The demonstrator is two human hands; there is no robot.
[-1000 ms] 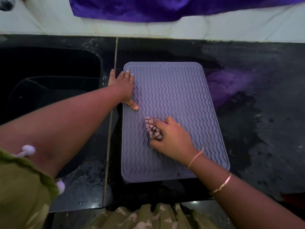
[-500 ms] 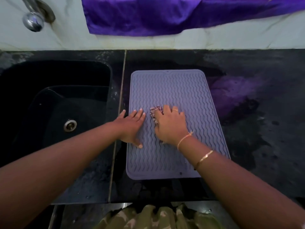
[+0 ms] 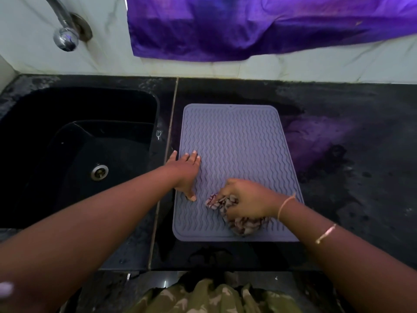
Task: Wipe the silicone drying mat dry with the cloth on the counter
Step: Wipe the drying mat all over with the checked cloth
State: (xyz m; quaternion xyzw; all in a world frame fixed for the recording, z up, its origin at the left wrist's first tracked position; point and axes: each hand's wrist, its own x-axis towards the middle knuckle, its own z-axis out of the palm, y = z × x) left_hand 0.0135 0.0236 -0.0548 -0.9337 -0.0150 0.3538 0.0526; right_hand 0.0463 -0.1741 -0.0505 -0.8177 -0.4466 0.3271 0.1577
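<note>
Lavender wavy-ribbed mat [image 3: 234,141], flat

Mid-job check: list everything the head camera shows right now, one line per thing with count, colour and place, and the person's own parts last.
drying mat: one, grey-lilac, flat on the counter right of the sink
cloth: one, white with dark red pattern, bunched on the mat's near right part
counter: one, black, wet patches
sink: one, black, left, with metal drain
tap: one, chrome, on the wall top left
purple fabric: one, hanging on the white wall
bangles: two, gold, right wrist
left hand: flat, open, on the mat's left edge
right hand: grip closed on the cloth
</note>
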